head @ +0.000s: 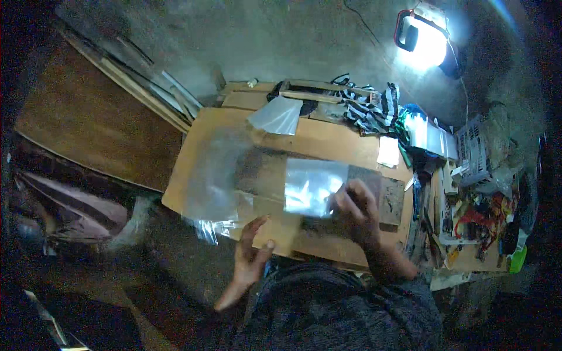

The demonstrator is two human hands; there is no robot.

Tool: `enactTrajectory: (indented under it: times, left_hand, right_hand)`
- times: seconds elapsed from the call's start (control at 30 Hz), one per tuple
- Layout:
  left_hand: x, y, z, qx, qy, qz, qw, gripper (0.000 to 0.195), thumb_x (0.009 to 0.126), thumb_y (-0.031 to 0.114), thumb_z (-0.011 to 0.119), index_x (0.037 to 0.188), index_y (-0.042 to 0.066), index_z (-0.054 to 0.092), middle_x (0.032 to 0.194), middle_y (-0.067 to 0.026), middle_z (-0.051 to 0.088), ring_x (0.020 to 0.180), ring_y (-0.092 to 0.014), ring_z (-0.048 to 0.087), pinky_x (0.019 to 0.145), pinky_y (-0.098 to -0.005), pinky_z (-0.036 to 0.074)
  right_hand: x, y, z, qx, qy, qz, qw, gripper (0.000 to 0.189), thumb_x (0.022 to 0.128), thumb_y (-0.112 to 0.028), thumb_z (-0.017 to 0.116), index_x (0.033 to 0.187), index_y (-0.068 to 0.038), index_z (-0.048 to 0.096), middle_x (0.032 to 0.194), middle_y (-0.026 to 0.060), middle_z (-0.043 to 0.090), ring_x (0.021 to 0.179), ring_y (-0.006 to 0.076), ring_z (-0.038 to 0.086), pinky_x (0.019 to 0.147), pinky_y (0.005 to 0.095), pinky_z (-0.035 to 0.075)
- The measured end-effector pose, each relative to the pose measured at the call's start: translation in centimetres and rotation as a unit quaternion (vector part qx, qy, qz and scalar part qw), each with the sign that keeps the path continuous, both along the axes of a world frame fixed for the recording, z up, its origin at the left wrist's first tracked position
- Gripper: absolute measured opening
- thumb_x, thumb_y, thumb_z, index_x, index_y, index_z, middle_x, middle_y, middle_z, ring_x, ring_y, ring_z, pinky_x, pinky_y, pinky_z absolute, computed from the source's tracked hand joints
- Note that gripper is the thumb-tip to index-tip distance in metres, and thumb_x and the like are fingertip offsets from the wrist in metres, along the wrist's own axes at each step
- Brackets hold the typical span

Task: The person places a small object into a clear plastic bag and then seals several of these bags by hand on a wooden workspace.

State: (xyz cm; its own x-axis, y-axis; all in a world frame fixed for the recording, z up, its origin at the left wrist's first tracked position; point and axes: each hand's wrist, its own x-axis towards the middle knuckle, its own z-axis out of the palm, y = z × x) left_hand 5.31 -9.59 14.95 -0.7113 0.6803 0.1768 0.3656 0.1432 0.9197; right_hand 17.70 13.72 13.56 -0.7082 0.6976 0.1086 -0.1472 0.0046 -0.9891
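A shiny clear plastic sheet [307, 186], perhaps a flat bag, is at the middle of the cardboard-topped table [338, 147] and reflects the light. My right hand [358, 208] is at its lower right edge, fingers curled and seemingly pinching it; motion blur hides the fingertips. Near the table's front edge, my left hand [252, 252] is held with thumb and fingers apart and nothing between them. Just beyond it is a wider, hazy stack of clear plastic [210, 175], its crinkled end [213, 230] hanging over the left front edge. A dark flat block [391, 202] rests right of my right hand.
Another plastic piece [279, 116] lies at the back, beside striped black-and-white plastic [373, 109]. A white paper [388, 151] is at the back right. On the right stand a grey plastic crate [474, 151] and a cluttered tray [459, 241]. A bright lamp [423, 44] shines above.
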Motion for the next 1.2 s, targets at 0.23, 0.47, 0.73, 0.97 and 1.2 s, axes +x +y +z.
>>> enactTrajectory:
  times: [0.23,0.47,0.73,0.97,1.2]
  left_hand:
    - [3.3,1.6,-0.1,0.093,-0.302,0.001,0.949,0.014,0.093,0.01,0.058,0.103,0.002,0.061,0.078,-0.001,0.06,0.071,-0.007,0.054,0.064,-0.0231,0.045]
    - [3.7,0.8,-1.7,0.088,-0.209,0.05,0.973,0.039,0.095,0.009,0.052,0.133,0.005,0.044,0.073,0.0018,0.057,0.056,-0.002,0.046,0.049,-0.0188,0.039]
    - [4.8,-0.2,-2.3,0.093,-0.236,0.009,0.967,0.057,0.087,0.003,0.063,0.135,0.006,0.034,0.09,-0.0078,0.062,0.079,-0.01,0.057,0.067,-0.0237,0.046]
    - [3.3,-1.2,-4.2,-0.003,-0.333,-0.048,0.942,0.029,0.089,0.012,0.064,0.111,0.001,0.049,0.088,-0.0097,0.064,0.074,-0.014,0.06,0.069,-0.0281,0.049]
    - [4.1,-1.1,-4.0,0.046,-0.356,-0.044,0.932,0.01,0.089,0.006,0.062,0.083,0.007,0.054,0.084,-0.0043,0.065,0.072,-0.01,0.058,0.059,-0.0254,0.049]
  right_hand:
    - [2.5,-6.8,-0.4,-0.129,-0.001,0.0,0.992,0.01,0.091,-0.008,0.058,0.095,-0.002,0.051,0.079,0.0022,0.055,0.075,0.012,0.054,0.071,0.0255,0.046]
    - [5.5,-7.7,-2.5,-0.119,-0.18,0.141,0.966,0.022,0.094,-0.021,0.056,0.099,0.0,0.057,0.084,0.003,0.059,0.075,0.01,0.054,0.069,0.0249,0.045]
    - [5.4,-9.3,-2.5,-0.208,-0.11,0.101,0.967,0.023,0.096,-0.022,0.052,0.094,0.0,0.06,0.084,0.0061,0.064,0.076,0.0138,0.06,0.071,0.0298,0.049]
    - [6.6,-8.4,-2.9,-0.114,-0.061,0.148,0.98,0.021,0.094,-0.014,0.052,0.107,0.001,0.059,0.097,0.0057,0.064,0.083,0.0152,0.059,0.078,0.0283,0.048]
    - [6.6,-8.5,-1.7,-0.11,-0.152,0.121,0.975,0.023,0.091,-0.02,0.056,0.099,0.001,0.063,0.085,0.0046,0.065,0.077,0.014,0.058,0.073,0.0283,0.048]
